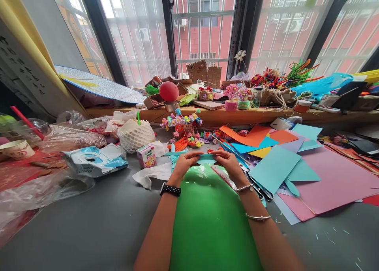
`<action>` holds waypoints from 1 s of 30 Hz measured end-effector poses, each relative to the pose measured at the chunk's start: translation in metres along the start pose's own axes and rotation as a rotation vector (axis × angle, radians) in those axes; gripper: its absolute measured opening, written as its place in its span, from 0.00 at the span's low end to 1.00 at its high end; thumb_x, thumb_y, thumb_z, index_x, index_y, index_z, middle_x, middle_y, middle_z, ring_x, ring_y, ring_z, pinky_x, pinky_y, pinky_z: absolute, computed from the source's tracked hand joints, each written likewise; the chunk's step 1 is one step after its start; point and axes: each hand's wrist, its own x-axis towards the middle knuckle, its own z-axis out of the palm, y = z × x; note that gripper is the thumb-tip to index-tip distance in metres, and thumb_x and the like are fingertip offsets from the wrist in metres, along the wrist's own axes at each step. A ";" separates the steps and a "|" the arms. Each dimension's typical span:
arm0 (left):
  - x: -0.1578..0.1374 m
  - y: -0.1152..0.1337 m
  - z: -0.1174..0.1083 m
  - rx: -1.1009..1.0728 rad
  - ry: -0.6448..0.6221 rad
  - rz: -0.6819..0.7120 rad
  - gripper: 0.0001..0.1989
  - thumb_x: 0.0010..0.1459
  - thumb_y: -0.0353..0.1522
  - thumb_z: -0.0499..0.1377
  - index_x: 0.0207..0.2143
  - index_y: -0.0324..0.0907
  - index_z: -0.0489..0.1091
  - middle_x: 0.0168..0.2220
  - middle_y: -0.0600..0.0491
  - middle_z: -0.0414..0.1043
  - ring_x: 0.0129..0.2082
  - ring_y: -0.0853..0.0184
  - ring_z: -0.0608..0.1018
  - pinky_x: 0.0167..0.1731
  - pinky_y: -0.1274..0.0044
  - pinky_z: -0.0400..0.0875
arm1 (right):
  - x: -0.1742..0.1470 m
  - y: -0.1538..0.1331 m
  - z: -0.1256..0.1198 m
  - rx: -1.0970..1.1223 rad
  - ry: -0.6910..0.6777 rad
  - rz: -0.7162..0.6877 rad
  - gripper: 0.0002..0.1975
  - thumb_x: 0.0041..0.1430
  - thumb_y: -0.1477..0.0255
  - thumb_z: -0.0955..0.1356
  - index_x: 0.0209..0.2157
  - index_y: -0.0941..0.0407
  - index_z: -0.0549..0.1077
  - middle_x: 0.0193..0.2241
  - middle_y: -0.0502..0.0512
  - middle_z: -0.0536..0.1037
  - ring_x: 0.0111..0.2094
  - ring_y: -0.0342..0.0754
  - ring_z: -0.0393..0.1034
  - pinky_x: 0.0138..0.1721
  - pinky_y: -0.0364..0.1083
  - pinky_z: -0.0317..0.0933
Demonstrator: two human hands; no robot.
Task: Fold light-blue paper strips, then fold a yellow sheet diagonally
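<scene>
Between my two hands stretches a strip of light-blue paper (206,159), held level near the far end of a shiny green sheet (211,223). My left hand (186,164) pinches its left end, and a watch with a dotted black strap (171,189) is on that wrist. On the other end, my right hand (229,164) has thumb and fingertips closed. A white ruler with red marks (223,177) lies beneath the right hand. More light-blue paper pieces (174,156) lie just beyond the left hand. Scissors, partly covered, show beside the right wrist.
Coloured paper sheets (275,166) and a large pink sheet (334,176) spread to the right. On the left are a wet-wipe pack (96,160), a small carton (146,156), a netted coconut (136,136) and plastic bags. Craft flowers (183,125) stand ahead, below a cluttered windowsill (124,113).
</scene>
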 end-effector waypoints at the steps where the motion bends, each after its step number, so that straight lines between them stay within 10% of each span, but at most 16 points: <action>1: 0.000 0.000 0.000 -0.012 -0.001 -0.009 0.12 0.39 0.31 0.60 0.31 0.40 0.73 0.31 0.52 0.72 0.25 0.73 0.70 0.26 0.81 0.66 | 0.000 0.000 0.000 0.001 -0.001 0.000 0.10 0.39 0.70 0.67 0.28 0.57 0.74 0.30 0.52 0.74 0.27 0.42 0.65 0.28 0.42 0.62; 30: 0.002 -0.004 0.002 0.072 0.022 -0.059 0.17 0.36 0.38 0.63 0.30 0.37 0.70 0.27 0.52 0.69 0.22 0.74 0.69 0.22 0.82 0.63 | 0.000 0.001 0.005 -0.083 -0.006 -0.053 0.07 0.41 0.75 0.63 0.24 0.58 0.73 0.28 0.52 0.73 0.26 0.42 0.67 0.29 0.43 0.64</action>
